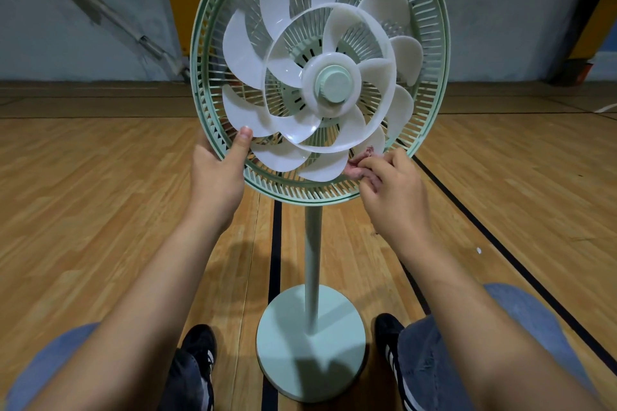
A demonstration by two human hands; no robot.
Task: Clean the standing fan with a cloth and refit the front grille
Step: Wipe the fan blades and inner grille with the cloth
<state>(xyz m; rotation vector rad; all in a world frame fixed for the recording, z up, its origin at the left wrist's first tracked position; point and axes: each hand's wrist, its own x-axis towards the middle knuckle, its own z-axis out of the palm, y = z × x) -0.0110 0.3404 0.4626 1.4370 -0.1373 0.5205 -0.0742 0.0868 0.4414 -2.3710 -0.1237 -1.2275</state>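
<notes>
The left hand point(217, 173) grips the lower-left rim of the pale green round plastic rear grille point(200, 53), thumb lying over its edge. The right hand point(394, 190) pinches a small crumpled pink cloth point(359, 167) against the grille's lower-right bars, just beside the translucent white plastic blades point(320, 83), which stand uncovered above both hands.

There is one view only, from a wide-angle camera on the person's head. It looks forward and down, close to the standing fan point(320, 77), whose head fills the upper middle. The fan's round base point(310, 344) sits low in the view, and wooden floor point(100, 193) stretches behind the fan to the wall.
</notes>
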